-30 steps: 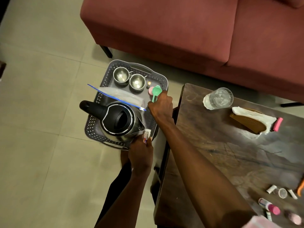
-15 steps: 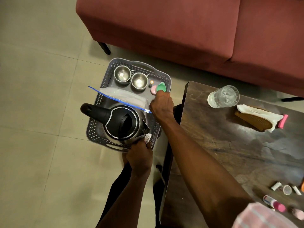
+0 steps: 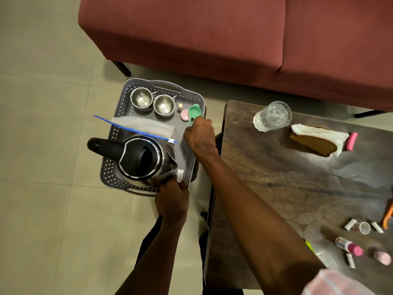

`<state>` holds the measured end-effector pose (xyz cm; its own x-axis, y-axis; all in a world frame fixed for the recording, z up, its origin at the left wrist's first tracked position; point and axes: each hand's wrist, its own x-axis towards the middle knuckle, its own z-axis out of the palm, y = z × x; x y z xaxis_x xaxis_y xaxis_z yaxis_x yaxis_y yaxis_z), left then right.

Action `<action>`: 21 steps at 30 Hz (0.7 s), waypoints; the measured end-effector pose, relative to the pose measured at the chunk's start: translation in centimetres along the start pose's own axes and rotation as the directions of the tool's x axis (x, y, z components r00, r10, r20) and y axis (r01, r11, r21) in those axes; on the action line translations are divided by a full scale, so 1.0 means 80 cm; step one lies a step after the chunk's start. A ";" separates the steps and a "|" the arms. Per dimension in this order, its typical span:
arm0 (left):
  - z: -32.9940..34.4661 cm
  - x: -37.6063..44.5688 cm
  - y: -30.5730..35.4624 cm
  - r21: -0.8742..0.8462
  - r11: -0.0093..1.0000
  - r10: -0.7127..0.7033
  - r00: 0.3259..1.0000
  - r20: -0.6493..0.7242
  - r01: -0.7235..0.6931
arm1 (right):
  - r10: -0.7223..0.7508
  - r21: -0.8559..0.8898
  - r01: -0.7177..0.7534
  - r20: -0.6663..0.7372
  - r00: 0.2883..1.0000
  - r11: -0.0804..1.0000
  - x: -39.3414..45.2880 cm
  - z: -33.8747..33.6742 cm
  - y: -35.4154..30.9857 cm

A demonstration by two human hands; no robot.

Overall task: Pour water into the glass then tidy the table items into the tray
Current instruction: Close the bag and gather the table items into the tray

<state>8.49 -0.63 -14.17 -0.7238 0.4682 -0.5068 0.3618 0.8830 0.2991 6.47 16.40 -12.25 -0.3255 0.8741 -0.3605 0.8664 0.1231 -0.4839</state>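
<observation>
Tray (image 3: 192, 167) loading underway: your right hand (image 3: 200, 135) pinches the green scoop (image 3: 194, 112), left hand (image 3: 172, 201) grips a small tube (image 3: 180, 175); release both inside.

The tray (image 3: 192, 167) sits on the floor (image 3: 42, 145), left of the surface (image 3: 297, 184) and in front of the sofa (image 3: 212, 39). In the tray, the kettle (image 3: 140, 160) stands at the near end, a bag (image 3: 142, 126) lies behind it, and two cups (image 3: 141, 99) (image 3: 164, 104) stand side by side at the far end, with a scoop (image 3: 194, 112) to their right. On the surface, the glass (image 3: 273, 116) stands at the far left corner, a cloth (image 3: 319, 134) to its right, and small tubes (image 3: 350, 248) lie at the near right.
</observation>
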 end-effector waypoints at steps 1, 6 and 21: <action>-0.002 -0.002 0.004 -0.030 0.999 -0.018 1.000 -0.008 0.017 | 0.010 0.033 -0.010 -0.018 1.000 0.999 -0.004 -0.003 0.006; -0.014 -0.022 0.045 -0.255 0.962 0.048 0.978 -0.204 -0.100 | 0.116 0.278 -0.086 -0.096 0.989 0.957 -0.023 -0.028 0.046; 0.081 -0.157 0.236 -0.340 0.824 0.488 0.873 0.019 -0.453 | 0.564 0.496 -0.396 -0.250 0.787 0.773 -0.119 -0.180 0.315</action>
<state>28.25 10.36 -7.42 -0.4438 0.8401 -0.3120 0.4262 0.5041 0.7512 36.86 17.98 -9.52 0.3270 0.8750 -0.3570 0.6108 -0.4840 -0.6266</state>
